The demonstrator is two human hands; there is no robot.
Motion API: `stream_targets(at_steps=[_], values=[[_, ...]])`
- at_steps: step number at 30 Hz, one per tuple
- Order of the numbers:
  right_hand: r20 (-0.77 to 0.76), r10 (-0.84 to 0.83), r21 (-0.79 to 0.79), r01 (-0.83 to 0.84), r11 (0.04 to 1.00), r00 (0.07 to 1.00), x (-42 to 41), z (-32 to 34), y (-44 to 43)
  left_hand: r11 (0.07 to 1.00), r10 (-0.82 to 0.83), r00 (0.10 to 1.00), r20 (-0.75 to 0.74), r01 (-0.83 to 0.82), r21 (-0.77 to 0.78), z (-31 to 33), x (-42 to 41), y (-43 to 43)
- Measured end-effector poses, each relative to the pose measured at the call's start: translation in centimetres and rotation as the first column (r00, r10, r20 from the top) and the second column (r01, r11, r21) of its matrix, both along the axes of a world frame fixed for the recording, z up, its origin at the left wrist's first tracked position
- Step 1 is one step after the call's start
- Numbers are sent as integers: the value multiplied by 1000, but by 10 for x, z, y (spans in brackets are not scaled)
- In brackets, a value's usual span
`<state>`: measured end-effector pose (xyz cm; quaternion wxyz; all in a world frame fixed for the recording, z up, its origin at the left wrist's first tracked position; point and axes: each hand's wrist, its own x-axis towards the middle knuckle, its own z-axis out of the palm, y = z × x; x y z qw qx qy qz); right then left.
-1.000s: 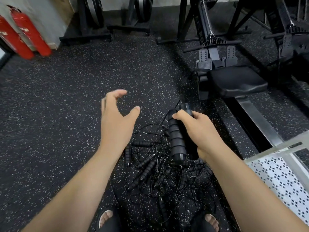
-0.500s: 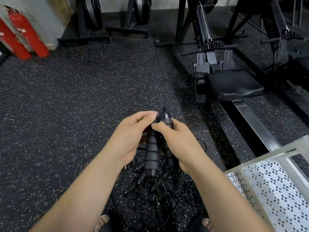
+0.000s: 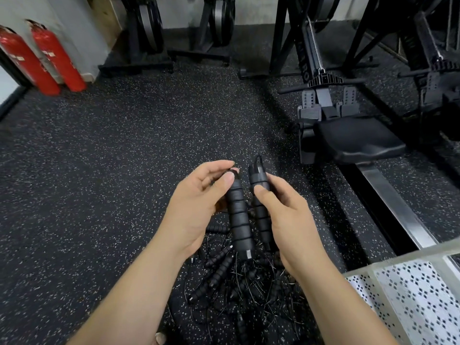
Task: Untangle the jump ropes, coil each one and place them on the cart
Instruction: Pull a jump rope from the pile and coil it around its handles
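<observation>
We look down on a dark rubber gym floor (image 3: 119, 175) flecked with white, which fills most of the view. On the right, a black rowing machine (image 3: 358, 139) stands with its padded seat on a steel rail that runs toward the lower right corner. There the corner of a white perforated cart (image 3: 403, 261) enters the view, well apart from the ropes and just beside the right forearm. At far left, two red fire extinguishers (image 3: 58, 58) stand against the wall. At the bottom centre, a tangled pile of black jump ropes (image 3: 244, 290) lies on the floor by the person's feet, thin cords looped over and under several ribbed grips. Above that tangle we see both bare arms reach forward. The left hand (image 3: 196, 207) pinches the top end of one ribbed handle (image 3: 239, 220), with the thumb and curled fingers (image 3: 216, 168) closed on its cap and the handle hanging down nearly upright. The right hand (image 3: 291, 220) grips the second handle (image 3: 260, 185) just beside it, thumb pressed against the front and fingers wrapped behind. The two handles stand side by side with a narrow gap between them, and a short loop of cord rises from the top of the right one.
</observation>
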<state>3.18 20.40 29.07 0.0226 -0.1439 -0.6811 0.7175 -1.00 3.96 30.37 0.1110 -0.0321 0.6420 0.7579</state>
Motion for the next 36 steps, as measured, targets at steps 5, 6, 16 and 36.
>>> stream_targets(at_steps=[5, 6, 16, 36], values=[[-72, -29, 4, 30, 1000, 997, 1, -4, -4, 999, 18, 999, -29, -17, 48, 3, 0, -1], [-81, -22, 5, 22, 1000, 997, 2, -3, -5, 999, 11, 999, -30, -10, 50, 3, 0, -1], [-132, 53, 19, -51, 999, 990, 7, 2, -10, 999, -8, 999, -49, 10, 51, -1, -1, -4], [-78, 318, -204, -327, 923, 945, 10, 14, 2, 996, 64, 996, -56, -60, 72, 1, -4, -11]])
